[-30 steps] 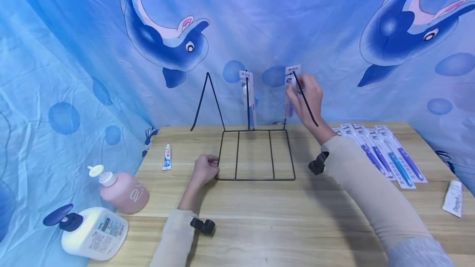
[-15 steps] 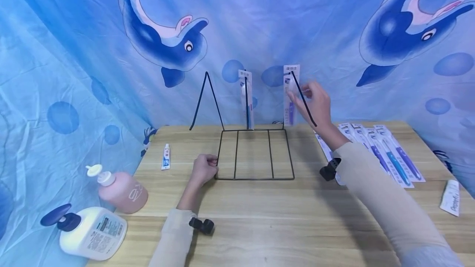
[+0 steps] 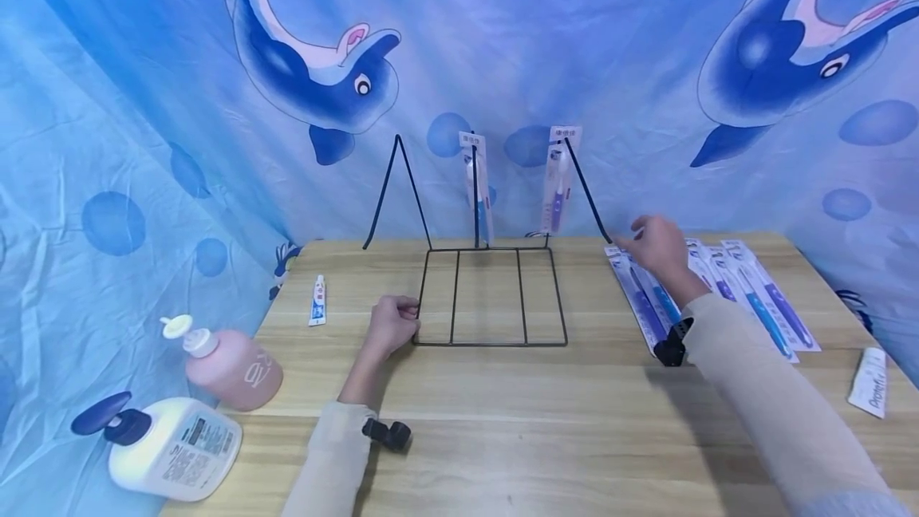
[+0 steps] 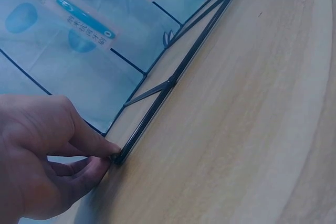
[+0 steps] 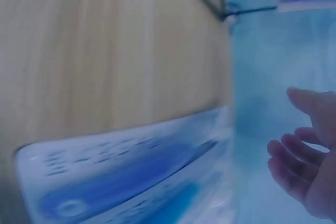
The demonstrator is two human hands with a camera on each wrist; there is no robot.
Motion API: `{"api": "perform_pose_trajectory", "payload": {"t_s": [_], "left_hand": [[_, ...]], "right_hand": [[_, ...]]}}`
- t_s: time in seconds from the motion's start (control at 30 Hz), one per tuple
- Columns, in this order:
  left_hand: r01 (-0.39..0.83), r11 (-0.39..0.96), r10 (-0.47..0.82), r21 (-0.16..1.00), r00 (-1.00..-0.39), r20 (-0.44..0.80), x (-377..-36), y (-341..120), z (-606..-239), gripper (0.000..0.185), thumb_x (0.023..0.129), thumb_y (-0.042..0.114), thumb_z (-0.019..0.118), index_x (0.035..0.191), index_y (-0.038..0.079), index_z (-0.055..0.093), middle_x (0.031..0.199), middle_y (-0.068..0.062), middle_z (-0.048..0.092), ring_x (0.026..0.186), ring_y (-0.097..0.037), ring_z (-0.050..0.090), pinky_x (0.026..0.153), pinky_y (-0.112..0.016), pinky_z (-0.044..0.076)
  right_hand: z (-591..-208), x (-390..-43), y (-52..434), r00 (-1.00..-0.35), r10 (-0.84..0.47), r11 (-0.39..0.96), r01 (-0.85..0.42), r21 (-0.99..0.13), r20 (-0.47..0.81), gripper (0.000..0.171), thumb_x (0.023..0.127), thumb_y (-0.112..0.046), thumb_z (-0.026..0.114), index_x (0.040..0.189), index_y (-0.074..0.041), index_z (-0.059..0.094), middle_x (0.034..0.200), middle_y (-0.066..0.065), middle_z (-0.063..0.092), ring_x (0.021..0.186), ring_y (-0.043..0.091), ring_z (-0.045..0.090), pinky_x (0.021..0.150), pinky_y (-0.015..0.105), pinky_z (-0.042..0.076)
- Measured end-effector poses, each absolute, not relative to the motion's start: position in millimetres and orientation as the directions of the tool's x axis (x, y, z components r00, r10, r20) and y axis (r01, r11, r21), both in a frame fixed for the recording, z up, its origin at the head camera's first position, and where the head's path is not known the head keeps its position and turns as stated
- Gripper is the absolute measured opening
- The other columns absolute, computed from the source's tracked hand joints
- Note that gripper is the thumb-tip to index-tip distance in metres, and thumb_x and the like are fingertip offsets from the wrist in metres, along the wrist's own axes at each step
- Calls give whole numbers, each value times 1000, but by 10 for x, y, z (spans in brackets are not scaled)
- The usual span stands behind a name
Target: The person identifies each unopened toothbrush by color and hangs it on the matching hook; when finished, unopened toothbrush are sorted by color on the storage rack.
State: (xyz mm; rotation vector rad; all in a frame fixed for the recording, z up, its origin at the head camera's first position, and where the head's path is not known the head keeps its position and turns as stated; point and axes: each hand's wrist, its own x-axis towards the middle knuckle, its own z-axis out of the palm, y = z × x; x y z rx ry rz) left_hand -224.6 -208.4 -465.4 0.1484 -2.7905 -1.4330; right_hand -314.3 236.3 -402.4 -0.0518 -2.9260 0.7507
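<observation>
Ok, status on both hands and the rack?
Left hand pinching rack corner. Right hand empty, near loose toothbrush packs. Two packs hung on rack. No obstruction visible.

ok so the white tube [image 3: 869, 383] near the bench's [image 3: 546, 429] right edge is reading "Protefix", righthand hanging toothbrush pack [image 3: 558, 190] is showing 康倍佳

At the clock centre, the wire rack [image 3: 522, 297] is showing smooth, dark metal, while toothbrush packs [image 3: 754, 294] at three o'clock are presenting glossy clear plastic, pump bottles [image 3: 235, 373] at eight smooth plastic, the tabletop [image 3: 517, 413] at six smooth, grained wood, and the backdrop [image 3: 495, 30] at twelve creased, faintly glossy cloth.
</observation>
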Motion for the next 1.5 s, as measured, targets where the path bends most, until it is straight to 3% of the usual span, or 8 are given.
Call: {"api": "perform_pose_trajectory", "payload": {"t_s": [0.17,0.3,0.5,0.6,0.7,0.93,1.2,1.5], "left_hand": [[-86,581,-95,809,-995,-37,-2248,-2077,-4646,44,72,-14,64,116,-10,67,97,-16,67,88,-26,64,78,-33,58],[-83,577,-98,813,-995,-33,-2253,-2067,-4645,43,73,-13,65,116,-9,67,96,-16,67,87,-26,65,78,-33,59],[-100,584,-109,805,-993,-43,-2249,-2049,-4647,42,74,-14,65,116,-7,68,97,-15,67,88,-26,66,79,-33,59],[-106,586,-108,803,-993,-52,-2244,-2044,-4645,43,75,-14,65,117,-7,67,98,-15,67,89,-26,66,79,-33,59],[-100,587,-107,803,-993,-45,-2238,-2044,-4631,43,74,-14,66,117,-8,67,98,-16,67,89,-27,66,79,-33,59],[-84,590,-105,803,-994,-27,-2235,-2061,-4631,42,73,-14,66,115,-9,68,95,-16,68,87,-27,66,78,-33,59],[-108,575,-108,811,-993,-56,-2232,-2032,-4635,45,74,-15,65,118,-7,67,98,-16,67,89,-26,65,79,-32,59],[-113,565,-110,817,-992,-61,-2222,-2042,-4634,45,73,-16,65,118,-8,67,98,-17,66,89,-26,65,78,-32,59]], "right_hand": [[-4292,-3150,2487,-999,41,906,32,-423,12,50,92,-35,68,112,11,65,104,29,66,81,35,63,63,44,52],[-4426,-3142,2498,-999,41,918,42,-395,-11,42,92,-32,67,104,8,69,93,22,68,71,29,59,57,40,49],[-4490,-3125,2436,-999,33,920,20,-390,26,27,92,-23,61,83,2,68,72,11,60,63,25,53,50,36,41],[-4467,-3103,2402,-998,31,920,7,-393,56,29,91,-20,58,69,-2,59,62,7,51,57,23,46,46,33,35],[-4426,-3077,2360,-995,28,914,-13,-406,95,29,90,-20,57,65,-5,54,61,7,47,56,23,44,44,33,32],[-4346,-3023,2281,-988,45,889,-27,-456,145,21,89,-19,57,87,2,60,80,19,60,70,34,56,56,42,45],[-4186,-2936,2304,-977,54,863,-57,-502,204,26,90,-16,61,98,9,64,85,24,64,70,33,59,59,43,51],[-3768,-2677,2230,-941,66,849,-122,-514,333,29,93,-20,61,108,4,61,95,27,64,73,34,62,58,44,50]]}}
